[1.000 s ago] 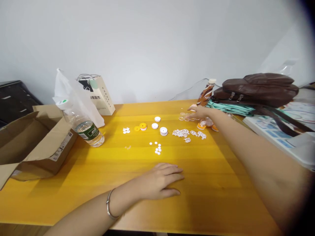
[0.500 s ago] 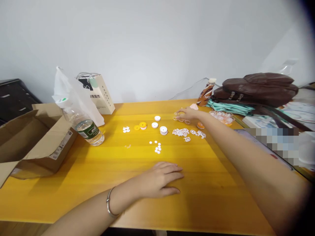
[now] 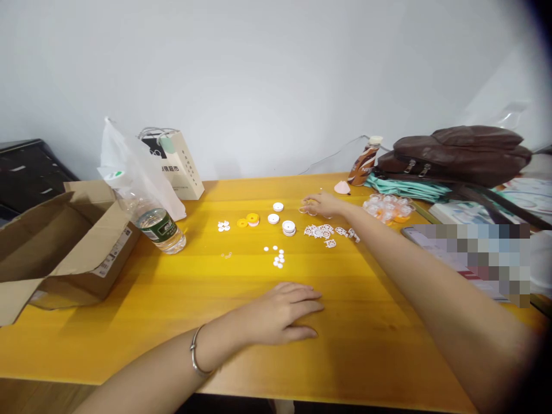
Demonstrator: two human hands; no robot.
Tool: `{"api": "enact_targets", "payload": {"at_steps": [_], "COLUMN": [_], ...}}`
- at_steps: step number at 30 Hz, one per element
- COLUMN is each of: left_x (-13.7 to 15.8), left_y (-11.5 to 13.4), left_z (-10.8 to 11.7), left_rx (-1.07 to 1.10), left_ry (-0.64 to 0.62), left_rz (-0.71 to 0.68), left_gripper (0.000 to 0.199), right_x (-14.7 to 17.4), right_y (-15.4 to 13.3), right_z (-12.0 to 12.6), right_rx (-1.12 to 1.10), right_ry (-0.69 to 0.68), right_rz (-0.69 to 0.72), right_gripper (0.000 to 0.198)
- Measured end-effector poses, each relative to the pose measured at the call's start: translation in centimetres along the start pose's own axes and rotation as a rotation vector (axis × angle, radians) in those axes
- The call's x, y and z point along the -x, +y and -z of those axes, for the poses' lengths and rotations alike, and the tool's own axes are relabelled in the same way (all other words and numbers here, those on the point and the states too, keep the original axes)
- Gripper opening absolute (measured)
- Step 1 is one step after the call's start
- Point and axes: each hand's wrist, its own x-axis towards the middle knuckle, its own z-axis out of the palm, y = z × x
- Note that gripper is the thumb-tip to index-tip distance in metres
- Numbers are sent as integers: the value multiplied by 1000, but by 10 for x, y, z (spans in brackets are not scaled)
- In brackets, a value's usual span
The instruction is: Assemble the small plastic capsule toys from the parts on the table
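My left hand (image 3: 284,313) lies palm down on the yellow table (image 3: 181,322), its fingers stretched out and holding nothing. My right hand (image 3: 323,204) reaches across to several clear rings (image 3: 309,210), touching or just over them with its fingers apart; the fingers partly hide the rings. Just in front of it are white openwork pieces (image 3: 321,231). To its left sit white spool-like discs (image 3: 288,228) and yellow discs (image 3: 252,219). Small white round pieces (image 3: 276,261) are grouped beyond my left hand, and more white caps (image 3: 223,226) lie further left. Tiny thin rings (image 3: 226,255) rest nearby.
An open cardboard box (image 3: 86,253), a tilted water bottle (image 3: 161,230) and a paper bag (image 3: 183,167) stand left. On the right are a pile of clear and orange pieces (image 3: 388,208), a pink cone-like piece (image 3: 342,187), a drink bottle (image 3: 365,161), a brown bag (image 3: 457,150) and a tablet-like device (image 3: 444,259).
My right hand has shifted slightly left and toward me over the clear rings, uncovering the pink piece behind it. My left hand stays put. The view has shifted a little.
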Motion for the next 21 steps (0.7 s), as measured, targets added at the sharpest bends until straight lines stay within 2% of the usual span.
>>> {"api": "enact_targets", "payload": {"at_steps": [3,5,7,9,11,13,15,18,21], "left_x": [0,-1,0,4,13,26,41,60,69], "left_y": [2,2,-4,-21,-47,-77,-106,-136,-149], "left_z": [-1,3,11,26,44,62,77,86,83], "left_rx": [-25,-58,-105,-162,-232,-279,-295,-279,-224], "left_ry": [6,53,196,428,630,773,832,816,747], "left_rz": [-19,-43,-46,24,238,595,751,897,976], "left_gripper": [48,47,41,33,26,22,23,23,22], "right_x": [2,2,2,6,18,40,72,126,167], "right_y": [-7,-10,-13,-17,-24,-34,-47,-63,-70], "right_z": [-1,-1,2,5,8,6,-2,-20,-35], "right_rx": [-18,-32,-48,-66,-90,-141,-359,-471,-462], "right_ry": [6,16,57,141,251,351,475,366,196], "right_rz": [3,-2,-9,-16,-16,11,149,335,417], "right_gripper": [40,40,42,46,48,44,35,25,25]}}
